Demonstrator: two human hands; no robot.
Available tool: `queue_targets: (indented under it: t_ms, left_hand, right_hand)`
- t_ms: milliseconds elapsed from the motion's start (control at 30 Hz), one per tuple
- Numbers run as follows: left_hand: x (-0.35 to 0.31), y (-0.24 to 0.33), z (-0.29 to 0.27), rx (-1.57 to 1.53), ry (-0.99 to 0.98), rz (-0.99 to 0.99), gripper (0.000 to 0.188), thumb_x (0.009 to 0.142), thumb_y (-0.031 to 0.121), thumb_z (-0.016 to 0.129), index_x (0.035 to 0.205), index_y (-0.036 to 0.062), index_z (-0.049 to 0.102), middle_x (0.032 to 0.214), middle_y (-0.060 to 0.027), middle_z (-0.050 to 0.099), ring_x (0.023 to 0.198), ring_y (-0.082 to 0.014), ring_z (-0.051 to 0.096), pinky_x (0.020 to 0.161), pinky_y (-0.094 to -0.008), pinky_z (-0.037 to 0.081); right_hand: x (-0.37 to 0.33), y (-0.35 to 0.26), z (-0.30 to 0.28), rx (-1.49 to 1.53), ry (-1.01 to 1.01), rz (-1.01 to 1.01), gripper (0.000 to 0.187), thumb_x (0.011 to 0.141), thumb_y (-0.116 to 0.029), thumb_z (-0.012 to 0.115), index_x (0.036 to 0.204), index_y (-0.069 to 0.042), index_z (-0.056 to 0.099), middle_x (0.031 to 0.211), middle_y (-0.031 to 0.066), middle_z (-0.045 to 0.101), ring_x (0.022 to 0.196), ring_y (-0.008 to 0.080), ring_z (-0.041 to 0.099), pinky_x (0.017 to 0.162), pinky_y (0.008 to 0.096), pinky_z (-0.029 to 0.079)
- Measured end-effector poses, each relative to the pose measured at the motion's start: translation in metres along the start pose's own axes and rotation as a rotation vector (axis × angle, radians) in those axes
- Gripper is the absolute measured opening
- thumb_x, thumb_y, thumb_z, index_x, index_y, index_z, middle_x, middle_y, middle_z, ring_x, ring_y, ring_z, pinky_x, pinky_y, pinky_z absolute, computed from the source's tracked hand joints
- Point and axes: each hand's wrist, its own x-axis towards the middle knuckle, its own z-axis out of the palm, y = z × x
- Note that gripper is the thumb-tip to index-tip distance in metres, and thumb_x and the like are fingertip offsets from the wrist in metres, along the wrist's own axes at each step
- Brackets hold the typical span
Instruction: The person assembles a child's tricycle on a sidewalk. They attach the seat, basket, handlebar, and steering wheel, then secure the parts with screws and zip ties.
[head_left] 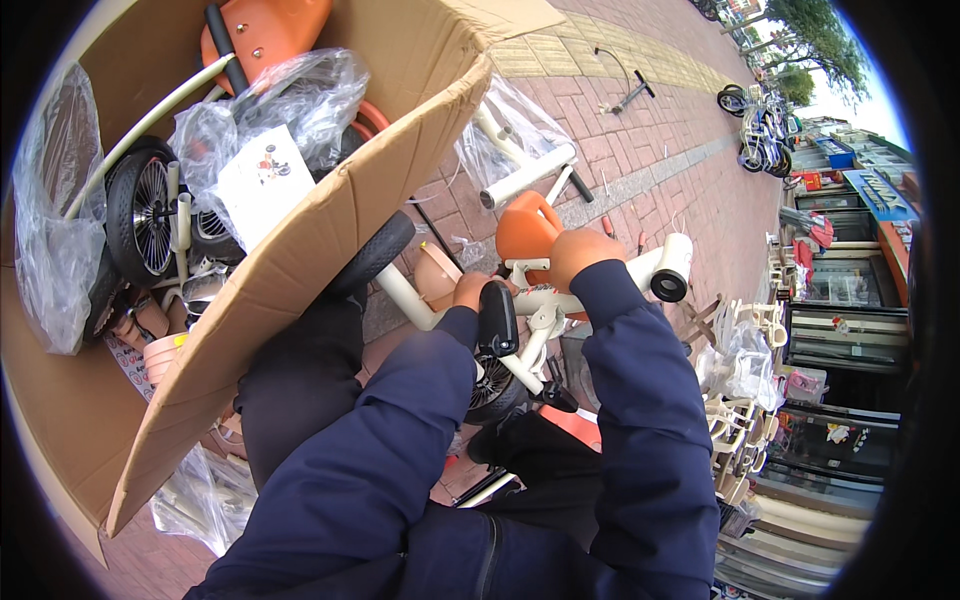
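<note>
The brick pavement (715, 180) forms the ground throughout, with a row of shopfronts (850, 280) along the right and parked motorcycles (765, 130) farther off. A large open cardboard box (330, 225) occupies the left side. It contains an orange shell (270, 40), clear plastic wrapping (60, 215), a spoked wheel (150, 215) with a black tyre and a white printed sheet (262, 185) bearing a small picture. The cream frame (650, 265) is located to the right of the box, directly in front of the person, and is made of thick tube with an open cylindrical end toward the right. A second spoked wheel (490, 385) shows below it, partly covered by the left sleeve and other parts. Beyond the frame, a clear bag (520, 130) lies over further cream tubing on the pavement. An orange part (527, 225) with a looped opening stands just beside the right hand (585, 255). A hand pump (632, 92) with a thin hose lies apart, farther out. The right hand rests against the frame, back uppermost; its fingers are hidden, and how far they are closed cannot be told. The left hand (470, 290) is at the middle of the frame, fingers bent toward it; their closure cannot be determined. A black oblong piece (497, 318) sits just beside that hand.
</note>
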Motion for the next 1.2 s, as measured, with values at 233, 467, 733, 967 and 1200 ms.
queue_targets:
  t_ms: [233,467,733,967,1200]
  left_hand:
    - [-0.032,0.001,0.011,-0.045,0.224,0.381,0.027,0.078,0.006,0.067,0.102,-0.0044,0.073,0.099,-0.0147,0.073,0.088,-0.0212,0.07,0.078,-0.0324,0.056]
    - [-0.036,0.012,0.035,-0.396,-0.281,0.541,0.051,0.084,-0.02,0.046,0.122,0.0034,0.071,0.122,-0.0093,0.07,0.112,-0.0163,0.065,0.101,-0.0281,0.051]
    - [-0.022,0.062,-0.024,-0.269,-0.865,0.239,0.05,0.09,0.008,0.063,0.139,-0.0012,0.057,0.143,-0.0106,0.058,0.134,-0.0213,0.05,0.117,-0.031,0.028]
    - [-0.044,0.153,-0.038,0.107,-0.878,-0.026,0.063,0.102,0.04,0.056,0.144,-0.0058,0.047,0.145,-0.0149,0.054,0.136,-0.026,0.05,0.112,-0.0374,0.038]
    - [-0.101,0.181,0.031,1.019,-0.538,0.675,0.036,0.091,0.025,0.065,0.11,-0.0052,0.07,0.105,-0.0143,0.071,0.097,-0.0209,0.065,0.089,-0.0315,0.048]
  right_hand:
    - [-0.028,0.02,-0.012,-0.072,0.306,-0.043,0.018,0.087,-0.02,0.064,0.093,-0.006,0.074,0.096,0.0165,0.074,0.089,0.0324,0.073,0.075,0.0428,0.058]
    - [-0.111,0.053,0.028,0.525,0.699,-0.14,0.019,0.088,-0.021,0.069,0.086,-0.002,0.067,0.078,0.0193,0.069,0.075,0.039,0.068,0.067,0.0477,0.053]
    - [-0.142,0.049,0.156,1.092,0.344,0.009,0.02,0.086,-0.019,0.071,0.086,0.001,0.07,0.073,0.0204,0.069,0.07,0.037,0.069,0.066,0.0408,0.054]
    - [-0.135,0.057,0.195,1.024,0.449,-0.108,0.027,0.086,-0.028,0.07,0.088,-0.001,0.069,0.081,0.0231,0.068,0.079,0.0432,0.067,0.07,0.0513,0.052]
    - [-0.15,0.063,0.186,0.99,0.412,-0.124,0.03,0.086,-0.031,0.07,0.087,-0.001,0.069,0.08,0.0212,0.067,0.079,0.0429,0.065,0.071,0.0508,0.051]
